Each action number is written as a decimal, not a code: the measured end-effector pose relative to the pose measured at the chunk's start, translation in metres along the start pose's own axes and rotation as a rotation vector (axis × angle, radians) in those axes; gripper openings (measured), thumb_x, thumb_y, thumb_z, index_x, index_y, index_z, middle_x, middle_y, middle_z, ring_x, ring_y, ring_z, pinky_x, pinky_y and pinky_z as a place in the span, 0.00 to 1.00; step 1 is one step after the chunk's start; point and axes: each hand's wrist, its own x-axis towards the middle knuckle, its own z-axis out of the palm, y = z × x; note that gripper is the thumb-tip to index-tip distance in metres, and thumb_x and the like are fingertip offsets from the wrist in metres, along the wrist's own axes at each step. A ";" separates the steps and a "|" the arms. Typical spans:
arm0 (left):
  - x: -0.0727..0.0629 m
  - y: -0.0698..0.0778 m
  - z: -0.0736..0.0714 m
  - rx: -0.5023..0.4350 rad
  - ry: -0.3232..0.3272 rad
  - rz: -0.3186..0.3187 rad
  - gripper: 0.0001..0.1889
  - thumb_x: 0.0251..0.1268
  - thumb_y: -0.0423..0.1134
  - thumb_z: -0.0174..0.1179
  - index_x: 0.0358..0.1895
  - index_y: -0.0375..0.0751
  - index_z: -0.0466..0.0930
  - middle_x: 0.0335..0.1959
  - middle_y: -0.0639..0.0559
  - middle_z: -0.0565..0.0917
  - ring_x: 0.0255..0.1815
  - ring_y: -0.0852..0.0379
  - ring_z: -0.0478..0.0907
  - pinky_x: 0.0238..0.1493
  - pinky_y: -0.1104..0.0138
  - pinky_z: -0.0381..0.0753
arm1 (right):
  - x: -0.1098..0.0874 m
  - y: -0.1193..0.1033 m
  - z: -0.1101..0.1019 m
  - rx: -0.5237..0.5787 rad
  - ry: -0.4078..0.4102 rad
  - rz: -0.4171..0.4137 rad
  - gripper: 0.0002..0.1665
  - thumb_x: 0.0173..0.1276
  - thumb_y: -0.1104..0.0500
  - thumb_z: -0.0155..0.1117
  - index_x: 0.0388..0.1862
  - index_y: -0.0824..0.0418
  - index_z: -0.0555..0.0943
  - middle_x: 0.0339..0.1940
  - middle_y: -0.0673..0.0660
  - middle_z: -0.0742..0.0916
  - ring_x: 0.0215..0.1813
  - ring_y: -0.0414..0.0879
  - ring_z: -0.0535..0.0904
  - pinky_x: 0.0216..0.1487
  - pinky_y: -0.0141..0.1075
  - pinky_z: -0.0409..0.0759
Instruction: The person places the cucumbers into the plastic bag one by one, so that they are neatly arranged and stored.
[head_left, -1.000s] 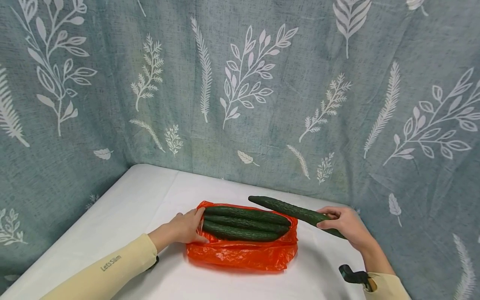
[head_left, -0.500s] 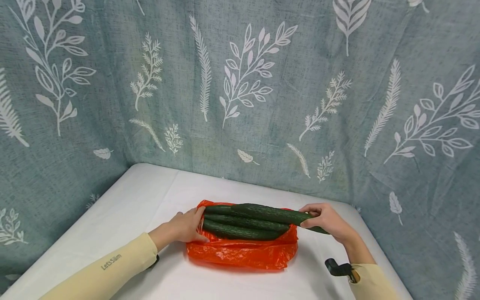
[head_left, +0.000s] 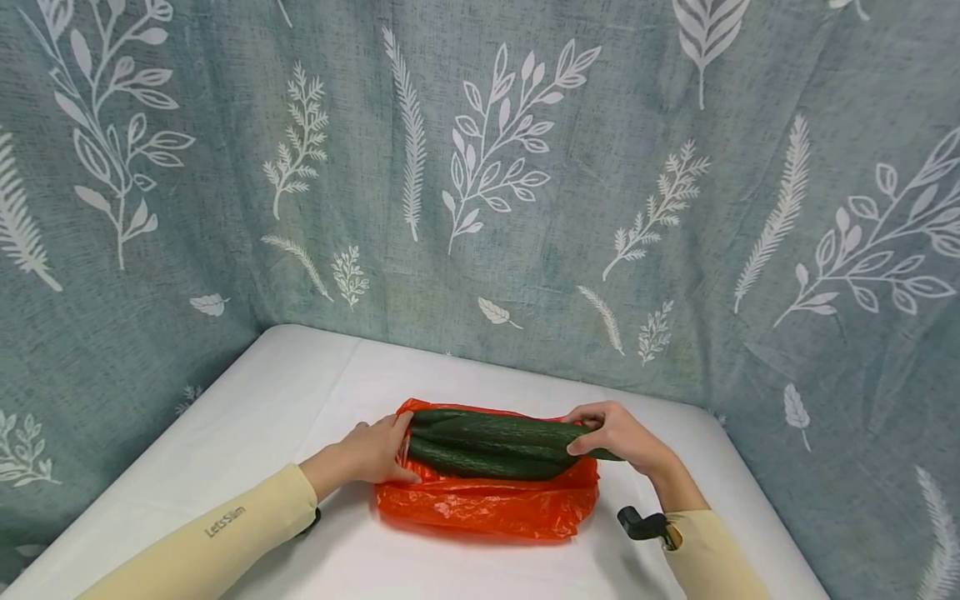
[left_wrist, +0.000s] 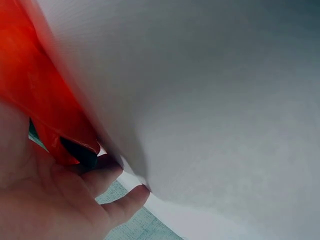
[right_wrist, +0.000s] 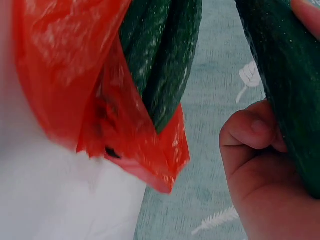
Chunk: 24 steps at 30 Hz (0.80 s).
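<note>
A red plastic bag (head_left: 487,510) lies on the white table with its mouth open upward and several long green cucumbers (head_left: 487,464) side by side inside. My left hand (head_left: 378,450) holds the bag's left end, thumb at the front and fingers at the back; the left wrist view shows its fingertips beside the red plastic (left_wrist: 35,70). Over the bag's right end, my right hand (head_left: 618,435) grips one cucumber (head_left: 510,429) near its right end. That cucumber lies above the others, partly covering them. In the right wrist view, the held cucumber (right_wrist: 290,95) is apart from the bag.
The white tabletop (head_left: 300,392) extends around the bag. A blue-green curtain (head_left: 480,167) with white leaf prints hangs behind the table and along both sides. A black wrist-worn device (head_left: 643,525) sits below the right hand.
My right hand has moved left and brought its cucumber from the bag's upper right to over the other cucumbers. The left hand has kept its place on the bag.
</note>
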 end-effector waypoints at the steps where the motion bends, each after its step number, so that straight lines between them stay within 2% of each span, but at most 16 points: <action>1: 0.000 0.000 0.000 0.000 0.000 -0.001 0.59 0.50 0.66 0.72 0.77 0.34 0.54 0.71 0.36 0.70 0.69 0.40 0.71 0.66 0.41 0.68 | 0.003 0.000 0.002 0.000 -0.007 -0.004 0.25 0.57 0.58 0.76 0.54 0.62 0.85 0.41 0.57 0.89 0.39 0.45 0.80 0.46 0.41 0.82; 5: 0.000 0.000 0.001 -0.008 -0.003 -0.006 0.59 0.49 0.66 0.73 0.77 0.35 0.54 0.70 0.37 0.70 0.69 0.41 0.71 0.67 0.41 0.68 | 0.012 0.000 0.008 0.006 -0.023 0.000 0.25 0.57 0.58 0.77 0.55 0.61 0.86 0.35 0.54 0.86 0.36 0.45 0.76 0.42 0.39 0.80; 9: 0.001 0.001 0.001 -0.018 -0.010 -0.008 0.59 0.49 0.66 0.73 0.77 0.35 0.53 0.70 0.37 0.70 0.68 0.41 0.71 0.67 0.40 0.67 | 0.020 -0.001 0.013 -0.010 -0.028 -0.002 0.25 0.56 0.58 0.78 0.54 0.60 0.86 0.23 0.49 0.73 0.30 0.43 0.65 0.35 0.38 0.72; 12: 0.002 0.001 0.001 -0.020 -0.006 -0.008 0.59 0.49 0.65 0.73 0.77 0.35 0.54 0.70 0.37 0.70 0.69 0.41 0.71 0.68 0.40 0.66 | 0.027 -0.001 0.017 -0.021 -0.026 -0.002 0.24 0.56 0.58 0.78 0.53 0.59 0.87 0.20 0.48 0.62 0.28 0.42 0.60 0.34 0.38 0.68; 14: 0.002 0.001 0.001 -0.015 -0.001 -0.008 0.60 0.49 0.66 0.73 0.77 0.34 0.54 0.70 0.36 0.70 0.69 0.40 0.71 0.68 0.40 0.66 | 0.031 0.000 0.019 -0.026 -0.025 -0.001 0.24 0.56 0.57 0.78 0.53 0.58 0.87 0.20 0.48 0.60 0.28 0.42 0.59 0.34 0.39 0.67; 19: 0.002 0.001 0.000 -0.017 -0.003 -0.007 0.60 0.49 0.66 0.73 0.78 0.34 0.53 0.71 0.36 0.70 0.70 0.40 0.70 0.68 0.39 0.65 | 0.039 0.000 0.024 -0.061 -0.044 0.005 0.25 0.56 0.56 0.77 0.54 0.58 0.87 0.21 0.48 0.62 0.30 0.43 0.61 0.34 0.40 0.66; 23: 0.002 0.000 0.000 -0.020 -0.008 -0.015 0.60 0.49 0.66 0.73 0.77 0.33 0.53 0.71 0.35 0.70 0.70 0.39 0.70 0.68 0.38 0.65 | 0.043 0.000 0.028 -0.116 -0.071 -0.007 0.26 0.57 0.54 0.77 0.55 0.57 0.87 0.19 0.48 0.61 0.26 0.42 0.58 0.30 0.37 0.63; 24: 0.002 -0.001 0.000 -0.019 -0.009 -0.017 0.60 0.49 0.66 0.73 0.77 0.33 0.53 0.71 0.35 0.70 0.70 0.39 0.70 0.68 0.38 0.65 | 0.044 0.001 0.029 -0.130 -0.074 -0.010 0.26 0.57 0.54 0.77 0.56 0.57 0.87 0.19 0.47 0.63 0.25 0.42 0.57 0.30 0.37 0.63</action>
